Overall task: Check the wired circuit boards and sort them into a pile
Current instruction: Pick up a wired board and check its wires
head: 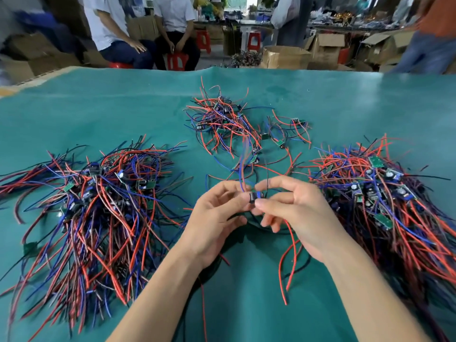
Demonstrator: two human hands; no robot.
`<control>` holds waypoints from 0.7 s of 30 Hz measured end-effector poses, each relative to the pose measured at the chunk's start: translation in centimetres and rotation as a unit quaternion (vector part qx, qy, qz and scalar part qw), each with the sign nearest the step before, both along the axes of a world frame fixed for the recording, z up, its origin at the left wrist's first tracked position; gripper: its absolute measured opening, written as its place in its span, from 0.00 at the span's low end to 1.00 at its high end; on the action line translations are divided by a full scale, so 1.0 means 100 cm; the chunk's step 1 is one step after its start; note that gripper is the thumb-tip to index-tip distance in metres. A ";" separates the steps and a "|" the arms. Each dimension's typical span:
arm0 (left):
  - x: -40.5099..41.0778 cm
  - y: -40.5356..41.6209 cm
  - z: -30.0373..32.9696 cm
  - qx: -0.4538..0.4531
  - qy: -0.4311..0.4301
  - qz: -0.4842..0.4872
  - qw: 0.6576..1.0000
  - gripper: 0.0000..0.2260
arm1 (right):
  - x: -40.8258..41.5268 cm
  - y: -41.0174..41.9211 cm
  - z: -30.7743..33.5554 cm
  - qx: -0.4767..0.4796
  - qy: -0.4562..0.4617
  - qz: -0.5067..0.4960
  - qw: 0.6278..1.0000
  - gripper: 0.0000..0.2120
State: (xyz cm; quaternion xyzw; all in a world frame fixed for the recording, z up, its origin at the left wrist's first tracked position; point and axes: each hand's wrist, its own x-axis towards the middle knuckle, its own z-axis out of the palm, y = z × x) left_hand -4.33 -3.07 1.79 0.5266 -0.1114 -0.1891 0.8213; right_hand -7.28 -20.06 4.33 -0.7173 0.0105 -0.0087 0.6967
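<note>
While both hands (217,213) (293,208) pinch one board (254,196) — fingers curled.

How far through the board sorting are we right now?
Hard to say which heap is finished. Large tangles lie at the left pile and right pile, with a smaller far pile between. In hand: left hand and right hand pinch one wired board for checking. It still needs placing; many boards apparently remain.

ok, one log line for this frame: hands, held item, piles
left hand: pinching board | right hand: pinching board | board: held above mat, wires dangling | piles: left, right, far centre
</note>
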 end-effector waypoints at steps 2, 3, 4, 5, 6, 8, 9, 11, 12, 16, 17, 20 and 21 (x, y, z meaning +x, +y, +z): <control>0.000 0.001 0.001 -0.020 0.002 -0.001 1.000 0.06 | 0.000 0.002 0.001 0.029 0.004 0.002 1.000 0.07; 0.001 0.001 0.001 -0.031 -0.001 -0.005 1.000 0.07 | 0.000 0.003 0.001 0.045 0.007 -0.002 0.999 0.05; 0.000 0.001 0.002 -0.041 -0.005 -0.007 0.999 0.08 | 0.001 0.002 0.002 0.063 0.012 -0.011 0.998 0.05; 0.000 0.001 0.003 -0.052 -0.007 -0.008 0.999 0.08 | 0.002 0.001 0.002 0.084 0.015 -0.024 0.996 0.04; -0.001 0.001 0.003 -0.061 -0.006 -0.007 0.998 0.08 | 0.002 -0.001 0.003 0.106 0.019 -0.036 0.993 0.04; -0.002 0.000 0.004 -0.065 0.001 -0.012 0.998 0.09 | 0.003 -0.005 0.004 0.157 0.025 -0.041 0.986 0.04; -0.003 0.000 0.006 -0.066 0.006 -0.019 0.998 0.10 | 0.003 -0.007 0.005 0.180 0.026 -0.033 0.983 0.05; -0.003 0.000 0.007 -0.079 0.011 -0.029 0.996 0.13 | 0.003 -0.010 0.007 0.226 0.030 -0.007 0.974 0.05; -0.003 0.000 0.007 -0.081 0.012 -0.031 0.996 0.14 | 0.003 -0.011 0.006 0.251 0.032 0.004 0.967 0.04; -0.004 -0.001 0.009 -0.043 0.024 -0.047 0.998 0.12 | 0.002 -0.013 0.002 0.234 0.037 0.065 0.969 0.05; -0.005 -0.002 0.009 -0.030 0.032 -0.058 0.997 0.13 | 0.001 -0.012 0.002 0.190 0.041 0.083 0.977 0.07; -0.006 -0.003 0.005 0.005 0.017 -0.082 0.997 0.08 | 0.000 -0.008 -0.001 0.086 0.062 0.094 0.990 0.13; -0.006 -0.003 0.004 0.010 0.012 -0.083 0.996 0.05 | 0.001 -0.008 -0.002 0.080 0.067 0.085 0.991 0.12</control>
